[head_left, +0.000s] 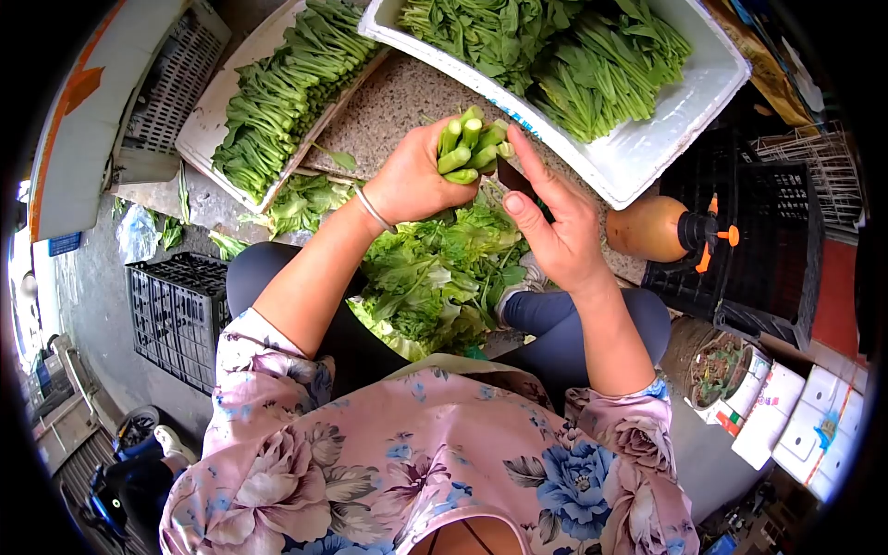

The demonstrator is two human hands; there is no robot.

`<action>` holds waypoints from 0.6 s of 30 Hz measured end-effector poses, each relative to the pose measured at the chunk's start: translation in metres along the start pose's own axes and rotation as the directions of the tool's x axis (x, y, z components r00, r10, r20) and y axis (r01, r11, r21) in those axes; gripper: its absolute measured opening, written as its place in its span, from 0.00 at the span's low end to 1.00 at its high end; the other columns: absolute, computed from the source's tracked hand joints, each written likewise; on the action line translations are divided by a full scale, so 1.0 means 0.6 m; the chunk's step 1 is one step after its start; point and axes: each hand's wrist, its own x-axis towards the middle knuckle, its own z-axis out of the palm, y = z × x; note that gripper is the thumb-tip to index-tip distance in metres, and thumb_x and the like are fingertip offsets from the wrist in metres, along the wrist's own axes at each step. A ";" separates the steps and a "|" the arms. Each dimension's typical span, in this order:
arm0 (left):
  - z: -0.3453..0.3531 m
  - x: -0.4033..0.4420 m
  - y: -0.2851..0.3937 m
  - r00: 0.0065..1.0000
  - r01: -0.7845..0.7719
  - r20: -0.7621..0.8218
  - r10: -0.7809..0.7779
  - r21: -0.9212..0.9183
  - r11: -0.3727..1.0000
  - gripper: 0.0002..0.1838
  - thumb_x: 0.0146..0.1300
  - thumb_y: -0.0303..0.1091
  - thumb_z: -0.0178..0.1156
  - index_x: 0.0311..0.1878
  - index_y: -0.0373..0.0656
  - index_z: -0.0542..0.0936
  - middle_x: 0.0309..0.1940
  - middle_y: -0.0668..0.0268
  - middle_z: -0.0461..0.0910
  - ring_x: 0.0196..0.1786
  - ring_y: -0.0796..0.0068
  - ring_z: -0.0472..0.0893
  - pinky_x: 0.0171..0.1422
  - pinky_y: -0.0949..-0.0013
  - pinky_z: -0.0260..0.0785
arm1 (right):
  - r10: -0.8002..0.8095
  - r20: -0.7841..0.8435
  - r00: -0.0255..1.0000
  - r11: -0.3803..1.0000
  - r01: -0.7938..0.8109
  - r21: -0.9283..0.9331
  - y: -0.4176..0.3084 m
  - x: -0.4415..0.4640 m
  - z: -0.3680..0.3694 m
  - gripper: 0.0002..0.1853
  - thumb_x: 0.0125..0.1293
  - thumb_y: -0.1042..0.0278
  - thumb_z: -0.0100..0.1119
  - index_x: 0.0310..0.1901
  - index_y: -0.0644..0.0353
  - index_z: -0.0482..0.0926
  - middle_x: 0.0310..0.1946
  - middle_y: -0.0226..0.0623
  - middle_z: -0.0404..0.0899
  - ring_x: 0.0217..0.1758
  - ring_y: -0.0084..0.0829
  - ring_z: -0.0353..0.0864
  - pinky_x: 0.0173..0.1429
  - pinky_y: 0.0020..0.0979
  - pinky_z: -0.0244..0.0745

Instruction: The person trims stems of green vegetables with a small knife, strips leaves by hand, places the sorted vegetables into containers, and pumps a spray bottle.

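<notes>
My left hand (421, 176), with a bangle at the wrist, is wrapped round a bunch of thick green stems (470, 148), their pale cut ends facing up. Close beside the bunch on its right, my right hand (564, 222) holds a dark blade (514, 178) between thumb and fingers; its handle is hidden. The blade's edge is near the stems; whether they touch I cannot tell. Below both hands, a heap of loose leaves (435, 277) lies between my knees.
Stalks in rows fill a white foam tray (197, 139) at upper left. A white foam box (638, 166) at upper right holds leafy bundles. An orange sprayer bottle (647, 228) and black crates (768, 250) stand right. Another black crate (176, 314) is left. A person's shoe (172, 444) shows lower left.
</notes>
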 end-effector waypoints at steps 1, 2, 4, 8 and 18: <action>-0.001 -0.001 0.000 1.000 0.018 -0.004 -0.018 0.031 0.999 0.19 0.44 0.19 0.60 0.43 0.38 0.73 0.31 0.72 0.75 0.35 0.84 0.73 0.41 0.79 0.67 | 0.030 0.018 0.999 0.999 -0.031 0.009 -0.001 0.000 -0.001 0.24 0.62 0.61 0.53 0.59 0.53 0.66 0.37 0.41 0.78 0.35 0.31 0.79 0.40 0.27 0.71; -0.002 -0.002 0.000 1.000 0.020 -0.005 -0.020 0.030 0.999 0.19 0.44 0.19 0.60 0.43 0.38 0.73 0.31 0.72 0.75 0.35 0.84 0.73 0.41 0.79 0.67 | 0.061 0.035 0.998 0.998 -0.061 0.017 -0.002 0.001 -0.002 0.24 0.62 0.62 0.54 0.59 0.53 0.66 0.37 0.41 0.79 0.36 0.29 0.79 0.41 0.26 0.71; -0.004 -0.001 -0.002 0.999 0.052 -0.003 -0.052 0.055 0.997 0.18 0.42 0.22 0.61 0.41 0.38 0.73 0.31 0.71 0.77 0.35 0.84 0.74 0.43 0.77 0.68 | 0.110 0.055 0.992 0.989 -0.115 0.093 -0.007 0.004 -0.004 0.23 0.61 0.64 0.55 0.59 0.54 0.67 0.39 0.40 0.79 0.37 0.26 0.78 0.42 0.25 0.71; -0.008 -0.003 -0.002 0.999 0.046 0.011 -0.046 0.041 0.998 0.18 0.42 0.22 0.61 0.41 0.37 0.73 0.31 0.70 0.78 0.34 0.84 0.75 0.42 0.76 0.69 | 0.169 0.087 0.982 0.940 -0.187 0.285 0.001 0.004 -0.004 0.21 0.60 0.67 0.56 0.56 0.56 0.70 0.45 0.37 0.78 0.42 0.19 0.76 0.48 0.23 0.69; -0.015 -0.001 -0.014 0.999 0.015 0.031 -0.017 0.064 0.998 0.21 0.40 0.21 0.62 0.43 0.36 0.73 0.34 0.68 0.79 0.36 0.83 0.75 0.45 0.76 0.69 | 0.139 -0.142 0.980 0.990 -0.137 0.021 0.008 0.008 -0.001 0.17 0.60 0.68 0.56 0.52 0.55 0.74 0.42 0.35 0.80 0.33 0.14 0.73 0.41 0.18 0.68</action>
